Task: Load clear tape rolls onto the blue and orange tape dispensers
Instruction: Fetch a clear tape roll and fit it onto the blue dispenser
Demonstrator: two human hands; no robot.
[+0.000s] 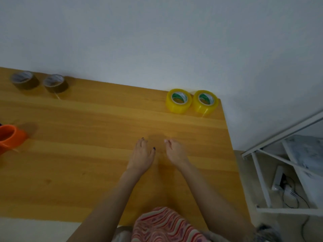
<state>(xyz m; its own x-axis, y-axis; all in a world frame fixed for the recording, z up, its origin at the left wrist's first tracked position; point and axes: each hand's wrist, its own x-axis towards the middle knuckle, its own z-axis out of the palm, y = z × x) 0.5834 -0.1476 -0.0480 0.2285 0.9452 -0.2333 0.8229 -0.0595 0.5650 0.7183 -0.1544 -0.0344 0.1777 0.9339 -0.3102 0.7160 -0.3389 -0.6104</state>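
Hands rest empty on the counter [104, 119], left hand [142, 155] and right hand [175, 151] loosely curled; clear tape rolls [178, 100] lie flat ahead and rightward, nearer the right hand, while the orange dispenser [9, 137] sits far left.

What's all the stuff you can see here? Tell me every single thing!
yellowish clear tape rolls: two, side by side, table's far right corner
brown tape rolls: two, table's far left
orange tape dispenser: one, left edge, partly cut off
table: one, light wood
wall: pale grey, behind the table
white shelf rack: one, right of the table
hands: left hand, right hand, both empty, over the table
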